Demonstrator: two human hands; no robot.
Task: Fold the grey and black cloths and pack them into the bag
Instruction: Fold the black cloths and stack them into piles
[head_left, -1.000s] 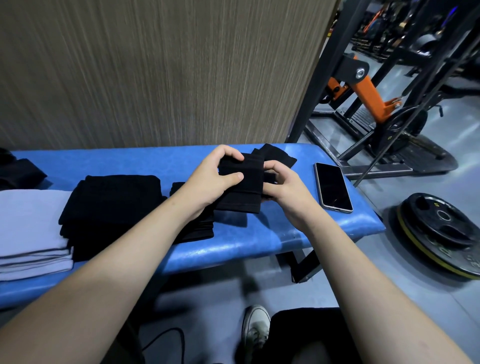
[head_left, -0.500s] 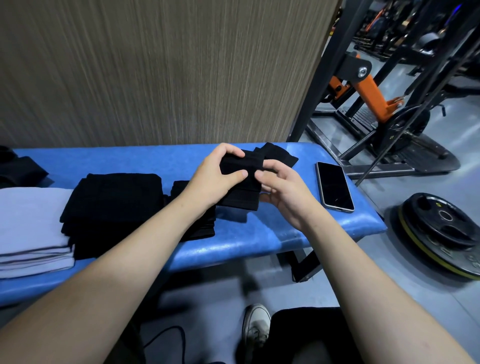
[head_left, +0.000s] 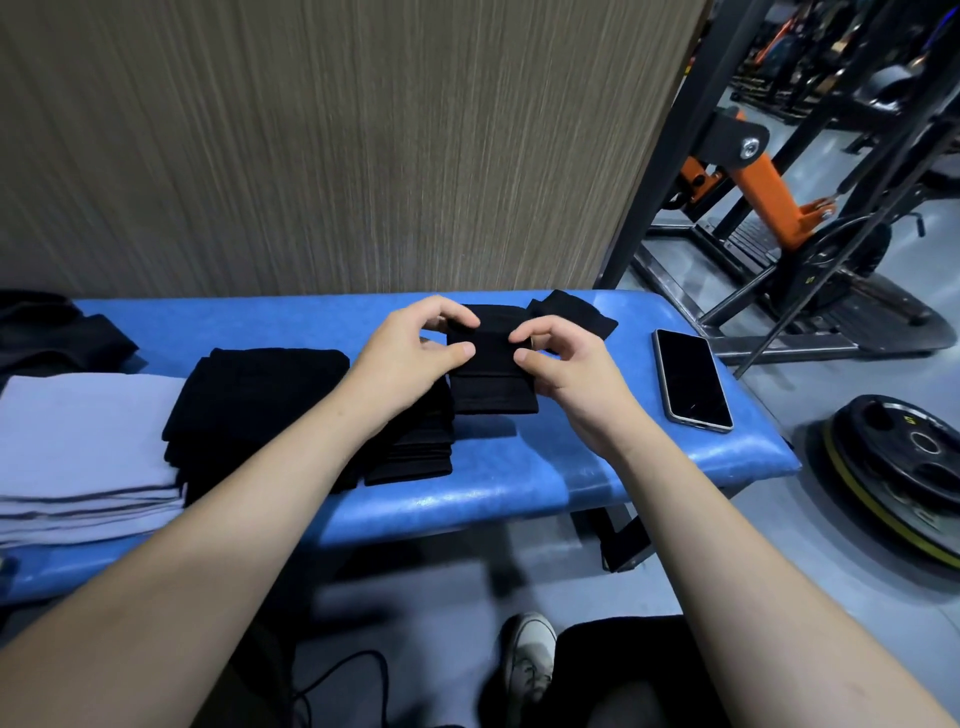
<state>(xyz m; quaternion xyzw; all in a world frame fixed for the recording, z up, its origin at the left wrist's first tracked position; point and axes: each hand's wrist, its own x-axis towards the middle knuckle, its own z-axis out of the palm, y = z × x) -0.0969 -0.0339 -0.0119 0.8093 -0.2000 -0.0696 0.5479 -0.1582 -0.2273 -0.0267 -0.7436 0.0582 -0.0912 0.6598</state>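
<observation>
Near the middle of the frame, both hands work a small black cloth (head_left: 491, 371) held just above the blue bench (head_left: 519, 483). The left hand (head_left: 410, 353) pinches its left edge, thumb on the near face and curled fingers over the top. The right hand (head_left: 563, 364) pinches the right edge the same way, thumb and forefinger closed on the fabric. The cloth is folded into a narrow block, its lower end hanging down toward the padding.

Just behind it, toward the upper right of the bench, another black piece (head_left: 571, 312) lies flat. Left of the hands sits a small stack of folded black cloths (head_left: 415, 452), partly hidden by the left forearm, and beside that a larger black stack (head_left: 260, 405). At the left edge of the frame is a pile of folded grey cloths (head_left: 83, 452), with something dark (head_left: 47, 338) crumpled behind it.

A phone (head_left: 691, 387) lies face up at the right end of the bench. Weight plates (head_left: 904, 467) rest on the floor at lower right.
</observation>
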